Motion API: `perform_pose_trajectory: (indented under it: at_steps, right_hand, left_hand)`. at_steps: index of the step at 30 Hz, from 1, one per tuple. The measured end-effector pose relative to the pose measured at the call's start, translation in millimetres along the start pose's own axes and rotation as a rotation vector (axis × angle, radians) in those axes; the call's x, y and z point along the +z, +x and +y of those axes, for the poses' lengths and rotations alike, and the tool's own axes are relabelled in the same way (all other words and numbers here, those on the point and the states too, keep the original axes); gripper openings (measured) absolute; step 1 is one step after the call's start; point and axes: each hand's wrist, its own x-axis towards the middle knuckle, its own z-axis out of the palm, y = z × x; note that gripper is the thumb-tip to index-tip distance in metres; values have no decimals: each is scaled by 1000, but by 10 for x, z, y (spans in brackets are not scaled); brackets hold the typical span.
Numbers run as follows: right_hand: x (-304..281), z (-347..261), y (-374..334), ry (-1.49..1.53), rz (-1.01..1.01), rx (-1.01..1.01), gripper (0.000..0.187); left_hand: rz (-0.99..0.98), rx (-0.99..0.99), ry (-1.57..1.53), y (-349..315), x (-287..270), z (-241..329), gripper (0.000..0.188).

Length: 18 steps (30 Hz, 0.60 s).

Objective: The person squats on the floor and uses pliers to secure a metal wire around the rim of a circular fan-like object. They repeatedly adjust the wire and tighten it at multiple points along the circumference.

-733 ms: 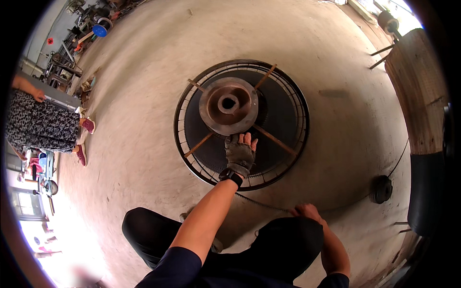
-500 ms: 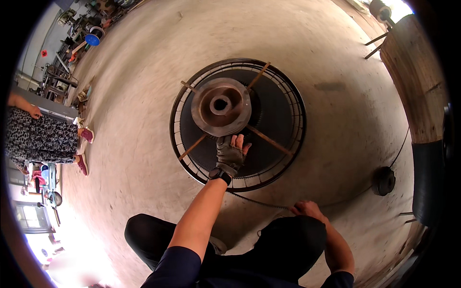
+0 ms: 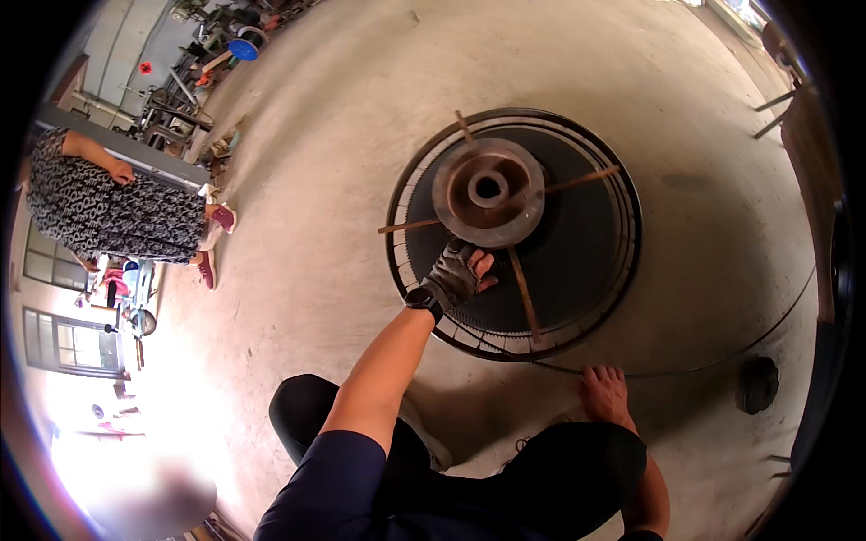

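A large dark round disc (image 3: 586, 261) with a ribbed rim lies flat on the concrete floor. A rusty round hub (image 3: 487, 189) sits at its middle, and thin rusty rods (image 3: 523, 293) run out from it like spokes. My left hand (image 3: 456, 270), in a worn fingerless glove with a black wrist strap, rests on the disc at the hub's near edge. My right hand (image 3: 604, 392) is bare and lies flat on the floor in front of the disc, next to a thin metal band (image 3: 704, 365). I am crouched, with my dark-trousered knees below.
A person in a patterned dress (image 3: 117, 212) stands at the left by a grey bench. Clutter and a blue round object (image 3: 242, 47) lie at the far left. A small dark round object (image 3: 756, 383) sits on the floor right. Metal legs show upper right.
The rods on the disc now point at a different angle, turned around the hub. My left hand stays by the hub. The view has shifted, so the disc sits further right.
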Motion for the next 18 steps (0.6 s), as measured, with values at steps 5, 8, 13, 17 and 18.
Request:
perform_pose_trajectory:
  at_steps: [5, 8, 13, 17, 18]
  right_hand:
    - [-156, 108, 49, -158, 98, -59, 37]
    - [-196, 175, 99, -191, 166, -48, 36]
    - [-140, 336, 288, -195, 193, 45, 32]
    - [-57, 548, 403, -297, 175, 151, 26]
    - [-53, 569, 382, -300, 165, 106, 23]
  left_hand:
    - [-164, -41, 111, -242, -45, -252, 53]
    - [-78, -1, 111, -199, -265, -271, 53]
    - [144, 56, 38, -252, -699, -125, 55]
    - [178, 188, 64, 173, -781, 511, 50]
    - [224, 12, -145, 243, -661, 740, 46]
